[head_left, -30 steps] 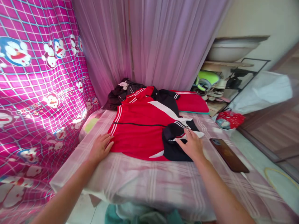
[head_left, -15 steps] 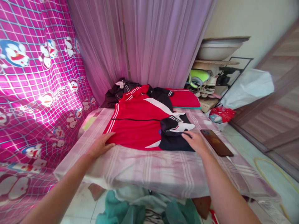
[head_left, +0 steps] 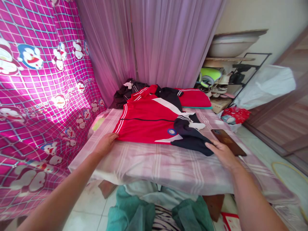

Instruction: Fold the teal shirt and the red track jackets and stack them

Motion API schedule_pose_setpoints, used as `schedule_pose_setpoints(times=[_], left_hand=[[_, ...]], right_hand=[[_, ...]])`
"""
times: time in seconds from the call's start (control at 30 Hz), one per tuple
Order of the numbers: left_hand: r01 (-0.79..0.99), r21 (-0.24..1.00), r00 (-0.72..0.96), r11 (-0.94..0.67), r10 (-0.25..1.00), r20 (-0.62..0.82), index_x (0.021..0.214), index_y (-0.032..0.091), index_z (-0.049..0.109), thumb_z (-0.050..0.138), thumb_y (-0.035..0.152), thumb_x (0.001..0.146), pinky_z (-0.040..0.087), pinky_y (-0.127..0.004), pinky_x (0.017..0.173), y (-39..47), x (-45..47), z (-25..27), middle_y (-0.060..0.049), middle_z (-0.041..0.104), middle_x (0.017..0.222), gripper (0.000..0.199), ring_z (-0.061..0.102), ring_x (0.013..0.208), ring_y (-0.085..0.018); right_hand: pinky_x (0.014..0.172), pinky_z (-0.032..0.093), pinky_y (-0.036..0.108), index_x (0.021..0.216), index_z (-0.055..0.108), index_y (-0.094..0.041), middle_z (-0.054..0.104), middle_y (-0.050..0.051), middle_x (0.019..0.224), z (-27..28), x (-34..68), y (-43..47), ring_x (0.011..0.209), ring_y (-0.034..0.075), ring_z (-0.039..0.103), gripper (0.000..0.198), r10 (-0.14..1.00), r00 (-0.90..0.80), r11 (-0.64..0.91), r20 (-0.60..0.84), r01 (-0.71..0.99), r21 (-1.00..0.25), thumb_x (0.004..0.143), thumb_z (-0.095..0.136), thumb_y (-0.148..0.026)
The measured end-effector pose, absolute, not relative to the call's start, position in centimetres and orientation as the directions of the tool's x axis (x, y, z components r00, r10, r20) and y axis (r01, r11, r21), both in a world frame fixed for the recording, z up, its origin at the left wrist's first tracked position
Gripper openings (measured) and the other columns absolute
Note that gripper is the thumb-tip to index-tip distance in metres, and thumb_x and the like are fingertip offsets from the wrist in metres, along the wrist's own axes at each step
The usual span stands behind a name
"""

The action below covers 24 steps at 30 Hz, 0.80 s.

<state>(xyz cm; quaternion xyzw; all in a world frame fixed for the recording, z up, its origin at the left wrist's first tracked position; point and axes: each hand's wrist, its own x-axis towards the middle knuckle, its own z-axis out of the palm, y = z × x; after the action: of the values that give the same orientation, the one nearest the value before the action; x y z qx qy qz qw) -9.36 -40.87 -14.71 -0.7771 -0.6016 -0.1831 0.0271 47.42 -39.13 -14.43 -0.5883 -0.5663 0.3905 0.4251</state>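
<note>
A red, white and navy zip jacket [head_left: 146,126] is spread sideways on a cloth-covered table, its dark zip line running across the front and a round blue badge on the chest. At its near left corner, my left hand [head_left: 107,143] is closed on the white-striped hem. My right hand [head_left: 222,153] pinches the navy sleeve [head_left: 192,141] near its end, which is drawn out to the right. A brown-backed phone [head_left: 229,142] lies just beyond my right hand.
Folded red clothing [head_left: 196,98] and a dark heap of clothes [head_left: 122,95] sit at the table's back. Purple curtains [head_left: 156,45] hang behind; a pink patterned cloth [head_left: 48,96] hangs left. A shoe rack [head_left: 251,70] and white plastic bag [head_left: 267,86] stand right.
My right hand has pulled the navy sleeve outward to the right, uncovering the badge. My left hand has gone from lying on the hem to gripping it. The view has shifted slightly.
</note>
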Motion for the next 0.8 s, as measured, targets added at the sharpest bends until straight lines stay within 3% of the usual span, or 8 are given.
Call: schedule_pose_setpoints(times=[0.13, 0.23, 0.3, 0.4, 0.53, 0.6, 0.67, 0.8], left_hand=[[0.937, 0.218, 0.214, -0.272, 0.943, 0.254, 0.102, 0.022, 0.071, 0.040, 0.018, 0.080, 0.048, -0.041, 0.105, -41.3, -9.5, -15.2, -0.007, 0.070, 0.123, 0.038, 0.065, 0.114, -0.022], [0.932, 0.251, 0.219, -0.263, 0.957, 0.188, 0.096, 0.022, 0.073, 0.042, 0.021, 0.079, 0.049, -0.040, 0.104, -41.0, -9.9, -14.6, -0.006, 0.070, 0.123, 0.035, 0.066, 0.112, -0.023], [0.921, 0.263, 0.246, -0.287, 0.953, 0.175, 0.093, 0.022, 0.074, 0.041, 0.027, 0.085, 0.048, -0.040, 0.105, -40.6, -9.4, -13.9, -0.007, 0.071, 0.122, 0.034, 0.066, 0.112, -0.023], [0.885, 0.278, 0.315, -0.373, 0.920, 0.232, 0.106, 0.022, 0.073, 0.037, 0.042, 0.094, 0.045, -0.041, 0.107, -39.6, -6.7, -12.8, -0.007, 0.070, 0.125, 0.043, 0.062, 0.117, -0.023], [0.841, 0.279, 0.427, -0.463, 0.886, 0.182, 0.120, 0.026, 0.070, 0.035, 0.054, 0.096, 0.036, -0.052, 0.114, -38.9, -1.6, -12.7, -0.008, 0.063, 0.136, 0.051, 0.053, 0.131, -0.028], [0.850, 0.274, 0.438, -0.450, 0.893, 0.107, 0.125, 0.031, 0.067, 0.036, 0.056, 0.096, 0.027, -0.060, 0.116, -39.2, 0.0, -13.4, -0.007, 0.053, 0.147, 0.049, 0.043, 0.139, -0.031], [0.864, 0.275, 0.419, -0.421, 0.905, 0.068, 0.131, 0.035, 0.062, 0.038, 0.057, 0.095, 0.020, -0.064, 0.116, -39.9, 0.5, -14.3, -0.006, 0.043, 0.155, 0.049, 0.033, 0.145, -0.033], [0.848, 0.332, 0.412, -0.413, 0.908, 0.076, 0.130, 0.036, 0.063, 0.034, 0.058, 0.097, 0.020, -0.062, 0.117, -40.8, -0.7, -15.3, -0.003, 0.046, 0.153, 0.049, 0.032, 0.146, -0.031]], right_hand=[[0.074, 0.055, 0.035, 0.083, 0.076, -0.022, 0.075, 0.002, 0.081, -14.2, 47.9, -40.2, 0.079, 0.025, 0.068, 0.051, 0.990, -0.134, 0.025, -0.053, 0.522, -0.852, 0.065, 0.069, -0.069], [0.071, 0.054, 0.034, 0.084, 0.076, -0.023, 0.074, 0.002, 0.079, -14.0, 48.0, -40.1, 0.077, 0.025, 0.068, 0.050, 0.990, -0.137, 0.055, -0.040, 0.627, -0.777, 0.072, 0.061, -0.069], [0.074, 0.054, 0.034, 0.091, 0.075, -0.024, 0.074, 0.004, 0.087, -13.4, 47.6, -39.5, 0.082, 0.025, 0.069, 0.048, 0.997, -0.051, 0.082, 0.064, 0.679, -0.730, 0.076, 0.058, -0.065], [0.083, 0.054, 0.038, 0.105, 0.072, -0.022, 0.073, 0.010, 0.105, -11.8, 45.4, -38.2, 0.096, 0.027, 0.067, 0.046, 0.948, 0.068, 0.155, 0.312, 0.756, -0.636, 0.082, 0.053, -0.056], [0.100, 0.046, 0.044, 0.108, 0.072, -0.018, 0.069, 0.015, 0.119, -10.4, 39.8, -36.7, 0.113, 0.028, 0.061, 0.040, 0.831, -0.133, 0.401, 0.539, 0.815, -0.418, 0.090, 0.046, -0.043], [0.106, 0.040, 0.046, 0.114, 0.071, -0.021, 0.063, 0.012, 0.133, -10.8, 37.2, -36.5, 0.125, 0.028, 0.055, 0.037, 0.815, -0.295, 0.473, 0.498, 0.835, -0.280, 0.092, 0.047, -0.039], [0.110, 0.034, 0.051, 0.123, 0.068, -0.025, 0.055, 0.010, 0.144, -12.1, 35.7, -36.8, 0.135, 0.029, 0.046, 0.038, 0.840, -0.405, 0.485, 0.362, 0.858, -0.165, 0.093, 0.048, -0.039], [0.110, 0.030, 0.055, 0.133, 0.060, -0.026, 0.052, 0.009, 0.147, -15.0, 35.2, -37.7, 0.140, 0.028, 0.039, 0.042, 0.913, -0.371, 0.389, 0.168, 0.917, -0.089, 0.097, 0.042, -0.037]])
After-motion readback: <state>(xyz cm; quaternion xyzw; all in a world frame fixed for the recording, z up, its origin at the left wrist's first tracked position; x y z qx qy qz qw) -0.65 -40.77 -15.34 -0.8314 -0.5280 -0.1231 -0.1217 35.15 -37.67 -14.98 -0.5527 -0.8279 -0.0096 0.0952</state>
